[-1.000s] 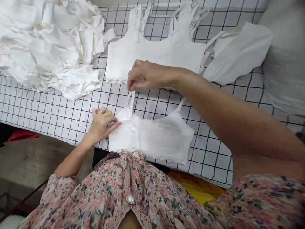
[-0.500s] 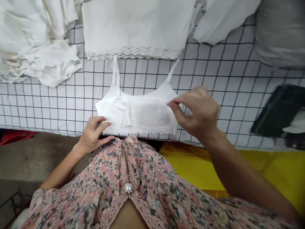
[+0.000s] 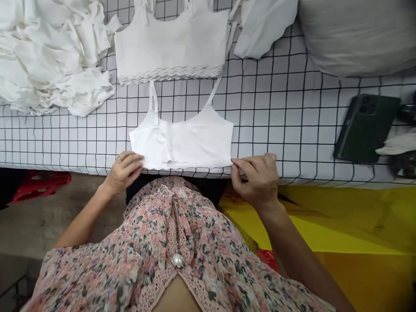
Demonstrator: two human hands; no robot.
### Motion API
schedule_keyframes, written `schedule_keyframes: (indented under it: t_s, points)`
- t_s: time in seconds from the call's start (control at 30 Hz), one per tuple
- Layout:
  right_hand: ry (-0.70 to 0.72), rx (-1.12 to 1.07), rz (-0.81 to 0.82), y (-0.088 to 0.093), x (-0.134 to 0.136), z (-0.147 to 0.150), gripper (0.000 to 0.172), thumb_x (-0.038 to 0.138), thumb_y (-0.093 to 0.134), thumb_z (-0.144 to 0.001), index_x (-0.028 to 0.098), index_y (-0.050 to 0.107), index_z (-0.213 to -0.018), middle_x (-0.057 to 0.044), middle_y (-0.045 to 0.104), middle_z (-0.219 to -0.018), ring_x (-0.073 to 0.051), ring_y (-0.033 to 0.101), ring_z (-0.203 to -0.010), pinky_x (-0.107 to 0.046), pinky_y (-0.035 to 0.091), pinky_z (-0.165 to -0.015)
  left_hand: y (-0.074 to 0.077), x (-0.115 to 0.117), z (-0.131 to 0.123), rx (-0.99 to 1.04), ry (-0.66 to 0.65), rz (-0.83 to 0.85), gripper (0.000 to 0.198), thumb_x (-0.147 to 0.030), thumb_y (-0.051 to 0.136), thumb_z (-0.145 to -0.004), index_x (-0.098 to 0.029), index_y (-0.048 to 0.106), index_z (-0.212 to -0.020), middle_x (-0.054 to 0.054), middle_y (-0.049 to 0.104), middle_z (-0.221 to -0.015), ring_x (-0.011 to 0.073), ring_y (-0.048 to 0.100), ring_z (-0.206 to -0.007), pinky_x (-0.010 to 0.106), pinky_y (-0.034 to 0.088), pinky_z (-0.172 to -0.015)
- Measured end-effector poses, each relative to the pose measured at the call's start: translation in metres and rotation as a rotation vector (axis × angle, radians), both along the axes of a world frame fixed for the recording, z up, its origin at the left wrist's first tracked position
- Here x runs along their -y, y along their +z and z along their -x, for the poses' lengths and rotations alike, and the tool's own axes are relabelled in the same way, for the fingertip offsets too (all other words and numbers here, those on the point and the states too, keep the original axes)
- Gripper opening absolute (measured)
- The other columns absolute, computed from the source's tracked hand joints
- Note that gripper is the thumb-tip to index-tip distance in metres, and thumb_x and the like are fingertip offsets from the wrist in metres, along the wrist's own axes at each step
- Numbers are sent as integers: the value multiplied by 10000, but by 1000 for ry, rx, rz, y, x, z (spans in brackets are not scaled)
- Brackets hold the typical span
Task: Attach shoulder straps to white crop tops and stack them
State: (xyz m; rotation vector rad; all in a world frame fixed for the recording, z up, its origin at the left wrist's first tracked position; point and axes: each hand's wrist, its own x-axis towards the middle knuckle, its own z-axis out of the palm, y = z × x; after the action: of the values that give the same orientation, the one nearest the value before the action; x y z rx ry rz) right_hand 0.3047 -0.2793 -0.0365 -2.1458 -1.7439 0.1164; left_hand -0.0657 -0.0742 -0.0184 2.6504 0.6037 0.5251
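Observation:
A white bralette (image 3: 195, 141) lies flat along the table's near edge, its straps pointing away from me and its left part slightly wrinkled. At its lower left corner, my left hand (image 3: 125, 171) has its fingers bent together over the fabric, the thumb low at the hem. My right hand (image 3: 256, 177) pinches the lower right corner between thumb and fingertips. Just beyond the straps lies a neat stack of white bralettes (image 3: 172, 47) with wavy hems lined up; the far ends of the single bralette's straps reach that stack.
A loose heap of white garments (image 3: 48, 52) covers the far left. To the stack's right are another white garment (image 3: 264, 26) and a large grey bundle (image 3: 357, 34). A dark phone (image 3: 367, 130) lies on the checked tablecloth (image 3: 276, 108). Below the edge are a red stool (image 3: 42, 186) and a yellow surface (image 3: 312, 229).
My right hand has come down from the bralette's upper right side to its lower right corner. The left hand stays at the lower left, its fingers closer together. The view has shifted.

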Motion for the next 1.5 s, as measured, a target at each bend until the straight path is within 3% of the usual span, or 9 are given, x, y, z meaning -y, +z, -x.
schedule_keyframes:
  t_s: [0.27, 0.37, 0.53, 0.7, 0.9, 1.03, 1.17, 1.33, 1.5]
  points:
    - [254, 11, 157, 4, -40, 63, 758, 489, 353, -1086, 103, 242, -1730, -241, 338, -1746, -408, 356, -1622, -761, 221, -1285, -9, 16, -43, 32, 74, -57, 394, -315, 652, -1051, -195, 619, -1425, 182, 676, -1436, 319, 628, -1400, 558, 569, -1147]
    - [126, 2, 136, -10, -24, 43, 735, 487, 393, -1089, 125, 288, -1721, -250, 328, -1748, -429, 344, -1627, -766, 270, -1255, -15, 11, -25, 79, 74, -62, 419, -291, 705, -1021, -188, 621, -1419, 188, 669, -1448, 333, 595, -1455, 580, 572, -1157]
    - [121, -30, -177, -29, 4, 2, 348, 354, 684, -996, 232, 749, -1315, -170, 744, -1293, -367, 681, -1226, -599, 474, -1110, -17, 4, 6, 82, 30, -42, 137, -211, 717, -1011, -214, 731, -1147, 91, 793, -1205, 237, 740, -1202, 500, 633, -1083]
    - [125, -61, -317, -31, 8, -7, 123, 230, 695, -974, 283, 791, -1031, -72, 785, -1017, -256, 709, -970, -553, 505, -1064, -12, 6, 13, 103, 14, 6, 94, -165, 659, -1024, -202, 713, -1091, 96, 798, -1245, 222, 747, -1232, 489, 624, -1134]
    - [222, 20, -135, -13, -39, 46, 690, 399, 499, -1074, 162, 337, -1702, -213, 486, -1669, -400, 495, -1537, -734, 264, -1279, -8, 13, -27, 67, -1, 60, 439, -211, 489, -1105, -193, 513, -1543, 166, 579, -1612, 266, 521, -1561, 586, 405, -1333]
    - [312, 51, 51, -15, -55, 68, 843, 497, 377, -1108, 150, -28, -1761, -208, 245, -1779, -373, 304, -1660, -755, 224, -1299, -20, 8, -36, -136, 100, -18, 767, -411, 535, -1112, -180, 178, -1751, 207, 294, -1776, 348, 222, -1696, 611, 258, -1383]
    - [109, -9, -6, -15, -49, 12, 740, 532, 406, -1103, 165, 272, -1732, -237, 452, -1683, -417, 468, -1560, -762, 403, -1200, -21, -4, -17, -182, 263, -66, 904, -498, 595, -1076, -229, 82, -1770, 179, 157, -1812, 379, 98, -1709, 667, 92, -1394]
    - [-77, -200, -310, 13, -153, -79, 333, 429, 529, -1063, 238, 747, -1227, -135, 769, -1137, -289, 760, -957, -456, 641, -801, -4, -15, -74, -70, -27, -71, 716, -349, 513, -1126, -203, 187, -1746, 162, 335, -1766, 284, 149, -1714, 591, 229, -1401]
    - [-131, -221, 29, 41, -314, -125, 215, 255, 530, -1006, 193, 735, -981, -141, 762, -1046, -259, 746, -854, -483, 605, -949, 0, -29, -157, -78, -245, -145, 461, -362, 508, -1133, -80, 562, -1494, 205, 546, -1625, 325, 355, -1650, 551, 398, -1348]
